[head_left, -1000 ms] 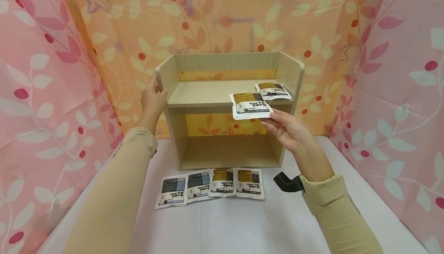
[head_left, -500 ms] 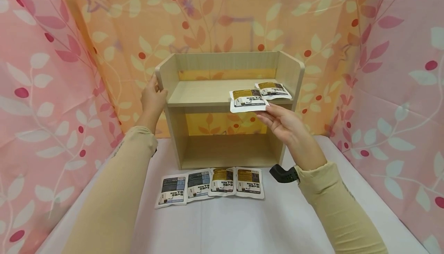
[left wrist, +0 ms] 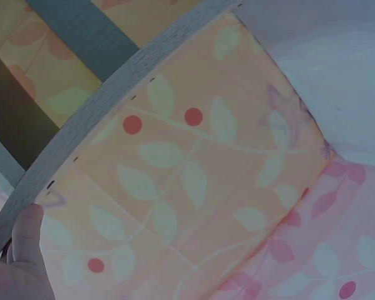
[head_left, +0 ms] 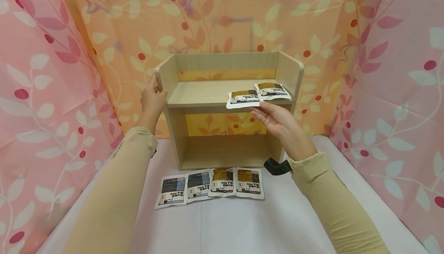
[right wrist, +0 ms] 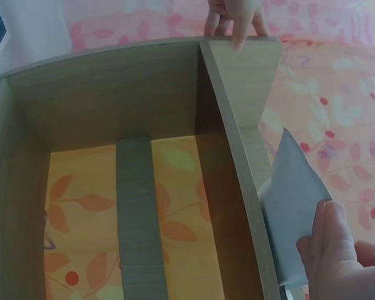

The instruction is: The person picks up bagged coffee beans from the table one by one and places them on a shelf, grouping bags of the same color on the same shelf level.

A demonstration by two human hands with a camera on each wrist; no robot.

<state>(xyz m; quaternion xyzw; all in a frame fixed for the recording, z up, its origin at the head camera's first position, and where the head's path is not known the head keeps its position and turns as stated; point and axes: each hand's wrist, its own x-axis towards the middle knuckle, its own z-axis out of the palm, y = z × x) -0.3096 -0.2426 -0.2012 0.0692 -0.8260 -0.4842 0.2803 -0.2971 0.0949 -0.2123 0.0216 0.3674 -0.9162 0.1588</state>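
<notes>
My left hand [head_left: 152, 100] grips the left side panel [head_left: 167, 76] of a small two-tier wooden shelf, fingers behind it and thumb in front. In the left wrist view, the fingers [left wrist: 26, 240] sit at the panel's edge. My right hand [head_left: 282, 125] pinches a white sachet [head_left: 244, 96] with a gold and white label by its near right corner. That sachet overlaps the front edge of the upper board [head_left: 197, 93]; in the right wrist view its pale back [right wrist: 294, 212] faces the camera. A second gold-label sachet [head_left: 273, 90] lies on the upper board at the right.
On the white tablecloth [head_left: 215, 227] before the shelf lie two blue-label sachets [head_left: 172, 190] and two gold-label sachets [head_left: 249, 183] in a row, overlapping slightly. The shelf's right side panel [head_left: 290, 73] rises beside the upper board. Floral curtains [head_left: 222, 11] hang behind and at both sides.
My right hand has moved left and slightly forward, bringing the held sachet lower and flatter over the upper board's front edge. The left hand has stayed on the panel.
</notes>
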